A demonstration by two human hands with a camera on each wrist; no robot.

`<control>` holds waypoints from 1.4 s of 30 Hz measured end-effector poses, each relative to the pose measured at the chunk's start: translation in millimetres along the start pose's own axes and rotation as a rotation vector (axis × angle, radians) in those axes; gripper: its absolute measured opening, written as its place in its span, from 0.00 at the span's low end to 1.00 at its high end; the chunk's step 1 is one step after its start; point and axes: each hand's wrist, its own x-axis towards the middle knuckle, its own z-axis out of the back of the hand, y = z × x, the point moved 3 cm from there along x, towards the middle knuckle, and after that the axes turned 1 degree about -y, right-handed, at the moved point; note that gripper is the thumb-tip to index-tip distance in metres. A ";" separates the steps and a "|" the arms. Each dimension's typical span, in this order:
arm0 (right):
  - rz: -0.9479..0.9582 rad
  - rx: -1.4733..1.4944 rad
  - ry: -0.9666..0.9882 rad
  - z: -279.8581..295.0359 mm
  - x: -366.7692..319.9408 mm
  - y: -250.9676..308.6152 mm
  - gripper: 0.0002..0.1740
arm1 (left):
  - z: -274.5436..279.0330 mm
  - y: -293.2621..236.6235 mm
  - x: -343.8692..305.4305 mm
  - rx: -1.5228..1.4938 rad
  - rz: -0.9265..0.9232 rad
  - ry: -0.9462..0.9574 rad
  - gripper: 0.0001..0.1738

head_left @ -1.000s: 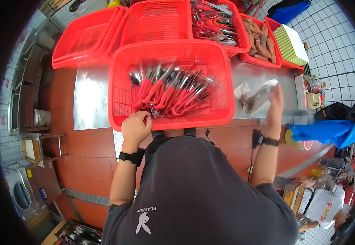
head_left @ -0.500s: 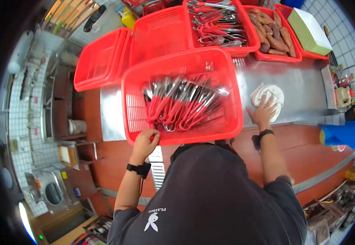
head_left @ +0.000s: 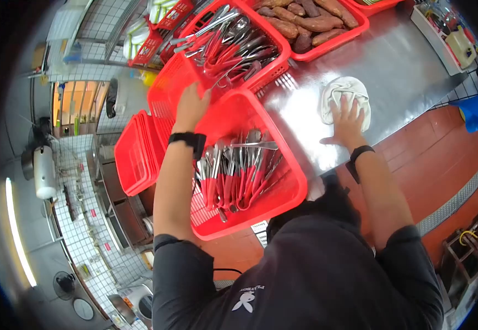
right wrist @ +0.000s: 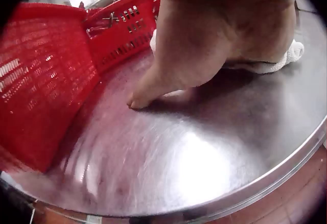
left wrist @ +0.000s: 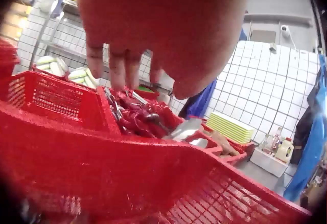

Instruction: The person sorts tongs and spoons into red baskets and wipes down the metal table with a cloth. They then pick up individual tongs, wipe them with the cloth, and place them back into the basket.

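My left hand [head_left: 192, 107] reaches over the far left rim of the front red basket [head_left: 282, 151], beside an empty red basket [head_left: 164, 91]. In the left wrist view its fingers [left wrist: 118, 71] hang down, apart, with nothing held. Several red-handled metal tongs [head_left: 229, 184] lie side by side in the front basket. More tongs [head_left: 230, 52] are heaped in the basket behind it. On the steel table [head_left: 393, 60], my right hand [head_left: 349, 124] rests with spread fingers on a folded white cloth [head_left: 342, 87]. The right wrist view shows that thumb low over the steel.
Stacked red trays [head_left: 134, 157] stand at the left. A red basket of sweet potatoes [head_left: 321, 23] sits at the back. A white box of bottles [head_left: 442, 44] is at the table's far right. Light green trays [left wrist: 230, 127] appear in the left wrist view.
My left hand has left the front basket's near rim and moved up to its far left side. My right hand has flattened onto the cloth, now bunched under it. The head view has turned.
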 end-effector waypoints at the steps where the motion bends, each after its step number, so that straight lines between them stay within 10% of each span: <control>1: -0.009 0.013 -0.006 -5.9 2.2 -1.9 0.77 | -10.0 -8.3 10.6 -0.039 0.096 0.149 0.27; 4: 0.052 0.028 -0.102 -5.6 3.0 -2.8 0.80 | -43.8 -18.3 33.6 0.053 0.055 0.425 0.24; 13: 0.071 0.013 -0.081 5.5 0.9 -2.9 0.80 | 25.9 -53.0 -9.1 0.090 0.131 0.129 0.17; 19: 0.035 0.015 -0.065 8.6 -2.3 1.0 0.80 | 80.1 -63.2 -136.5 -0.318 0.174 -0.110 0.15; 23: 0.000 0.020 -0.142 3.7 -3.2 4.1 0.81 | 73.2 -66.9 -261.3 -0.313 0.376 0.125 0.13; 29: 0.095 0.253 -0.632 -27.1 -8.4 -8.4 0.30 | 95.8 -53.8 -369.3 -0.313 0.508 -0.024 0.09; 39: 0.115 0.105 -0.496 -30.7 -56.5 12.0 0.24 | 74.1 -46.6 -396.9 -0.664 0.695 -0.265 0.09; 41: 0.135 1.592 0.049 -23.7 -20.2 -16.4 0.23 | 61.4 -49.1 -387.5 -0.801 0.678 -0.260 0.10; 42: 0.011 1.759 0.003 -26.5 -9.9 -22.9 0.23 | 67.0 -55.0 -381.3 -0.877 0.710 -0.201 0.11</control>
